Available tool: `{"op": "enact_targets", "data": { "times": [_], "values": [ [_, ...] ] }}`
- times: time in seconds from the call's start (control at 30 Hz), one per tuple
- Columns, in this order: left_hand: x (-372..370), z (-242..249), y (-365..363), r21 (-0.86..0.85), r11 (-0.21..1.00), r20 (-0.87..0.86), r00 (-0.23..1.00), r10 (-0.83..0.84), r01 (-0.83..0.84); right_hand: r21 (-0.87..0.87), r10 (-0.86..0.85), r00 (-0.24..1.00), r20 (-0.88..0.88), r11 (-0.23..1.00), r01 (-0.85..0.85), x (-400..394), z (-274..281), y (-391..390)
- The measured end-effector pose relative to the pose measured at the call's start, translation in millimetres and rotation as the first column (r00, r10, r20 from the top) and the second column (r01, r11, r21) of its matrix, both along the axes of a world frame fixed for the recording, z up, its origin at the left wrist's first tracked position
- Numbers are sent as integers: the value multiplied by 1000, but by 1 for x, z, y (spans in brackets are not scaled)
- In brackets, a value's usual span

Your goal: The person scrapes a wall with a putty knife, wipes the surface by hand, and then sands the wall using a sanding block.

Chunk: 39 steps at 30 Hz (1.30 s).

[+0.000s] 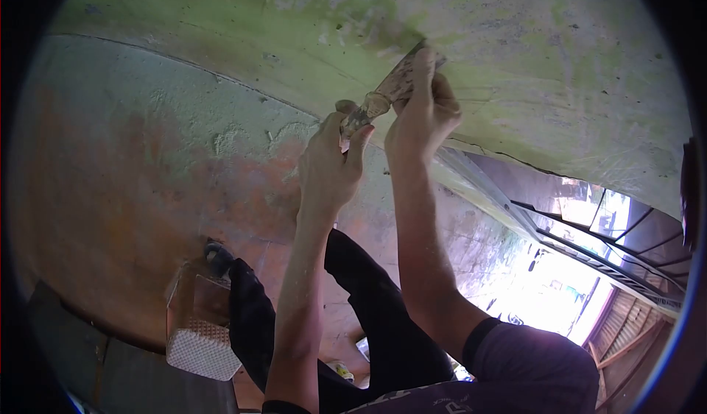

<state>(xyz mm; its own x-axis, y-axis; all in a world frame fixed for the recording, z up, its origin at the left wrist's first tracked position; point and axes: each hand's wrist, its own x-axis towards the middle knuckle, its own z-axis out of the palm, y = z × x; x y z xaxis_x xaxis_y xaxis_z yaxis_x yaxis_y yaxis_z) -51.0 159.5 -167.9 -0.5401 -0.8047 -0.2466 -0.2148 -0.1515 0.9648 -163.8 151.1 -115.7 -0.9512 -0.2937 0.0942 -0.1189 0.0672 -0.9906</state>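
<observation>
A putty knife (398, 80) with a stained blade and worn handle is raised against the green, patchy wall (515, 97). My left hand (329, 162) is closed around its handle. Higher up, my right hand (423, 116) grips the blade, with the fingers bent at its side and one finger laid along it. The blade's tip touches or nearly touches the wall at a dark smudge. Part of the blade is hidden behind my right hand.
Below are my legs in dark trousers and a reddish floor (110, 215). A box-like item with a textured white top (202, 351) stands by my foot. A metal-framed opening (493, 193) and bright daylight lie to the right.
</observation>
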Motion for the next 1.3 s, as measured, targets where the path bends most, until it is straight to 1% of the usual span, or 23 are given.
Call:
{"op": "enact_targets", "data": {
  "times": [0.03, 0.13, 0.23, 0.33, 0.43, 0.47, 0.53, 0.57, 0.67, 0.77, 0.83, 0.87, 0.9, 0.93, 0.97, 1.0, 1.03, 1.1, 1.13, 1.2, 1.23, 1.27, 1.3],
  "values": [
    [1, -18, 4, 13, 1000, -3, 1000, -10, 10, 12, -35, 999, -6, 999, 35, 0, -12, 1],
    [11, -56, 9, 60, 997, -7, 999, -47, 47, 335, 92, 995, -44, 939, -72, -12, -71, 21],
    [20, -11, -4, 4, 1000, -17, 1000, 25, -25, 245, 97, 983, -154, 968, -57, -2, -22, 2],
    [13, 41, -37, -79, 997, -49, 999, -17, 13, -89, 64, 995, -75, 994, -70, 15, 55, -30],
    [2, -5, -42, -108, 994, -89, 996, -1, -8, -42, 36, 991, -126, 998, -41, 10, 17, -32],
    [2, -27, -35, -19, 1000, -108, 994, 0, -2, 111, 67, 973, -220, 993, -43, 6, -4, -25],
    [9, -66, -10, 176, 984, -142, 990, -6, 31, 284, 107, 987, -117, 956, -69, 0, -53, -13],
    [15, -69, -5, 147, 989, -114, 993, -7, 24, 370, 118, 991, -61, 925, -87, 0, -63, -10],
    [18, -60, -7, 6, 999, -85, 995, 51, -51, 219, 84, 986, 146, 969, -115, 3, -55, -12],
    [34, -12, -20, -155, 979, -45, 991, 124, -130, -163, 58, 987, 149, 986, -34, 26, 6, -30],
    [25, -5, -37, -235, 971, 61, 996, 70, -54, -74, 27, 993, 116, 997, -18, 27, 3, -29],
    [20, -25, -38, -48, 998, -44, 998, 34, -36, -6, 16, 996, 87, 1000, -15, 22, -16, -27],
    [17, -52, -28, -54, 998, -96, 995, 39, -44, 55, 14, 998, 57, 998, -17, 17, -36, -25],
    [12, -83, -16, -62, 996, -146, 988, 50, -60, 228, 5, 996, -91, 974, 16, 12, -56, -20],
    [11, -95, -11, -67, 995, -195, 979, 61, -75, 272, 22, 996, -92, 962, 4, 10, -61, -18],
    [19, -83, -8, 94, 995, -153, 988, -3, 18, 323, 33, 995, -91, 946, -1, 10, -63, -11],
    [24, -71, -11, 118, 992, -161, 987, -15, 34, 371, 41, 995, -88, 929, -5, 11, -60, -11],
    [26, -55, -19, 170, 983, -178, 983, -35, 66, 350, 29, 993, -115, 936, 13, 9, -59, -18],
    [27, -45, -21, 109, 993, -199, 980, -25, 47, 355, 15, 993, -117, 934, 28, 14, -52, -18],
    [26, -37, -35, -28, 1000, -236, 972, 0, -7, 138, -10, 992, -126, 990, 27, 20, -28, -31],
    [25, -42, -41, -3, 1000, -225, 974, -15, 14, 31, -23, 992, -126, 999, 27, 23, -19, -36],
    [23, -45, -47, 24, 999, -216, 976, -38, 44, 18, -19, 998, -66, 1000, 20, 24, -21, -35],
    [22, -51, -46, 56, 996, -223, 973, -55, 69, 107, -10, 990, -142, 994, 26, 23, -32, -30]
  ]
}}
